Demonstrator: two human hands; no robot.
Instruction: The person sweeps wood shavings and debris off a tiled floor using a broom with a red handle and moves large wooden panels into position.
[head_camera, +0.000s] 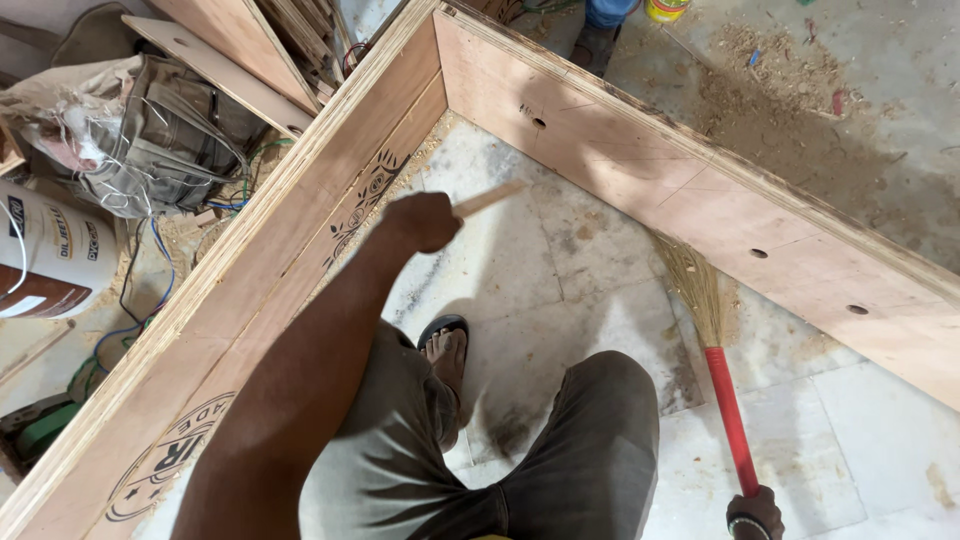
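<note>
Broom (715, 360) runs forward and slightly inward from the right hand (754, 512), which grips its red handle's end, bristles at the plywood wall (700, 190). Left hand (424, 220), farther forward, is clenched on a wooden stick (488, 199) pointing right.

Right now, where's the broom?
In the head view the broom is at lower right, its red handle held by the right hand and its straw bristles on the marble floor beside the plywood frame.
</note>
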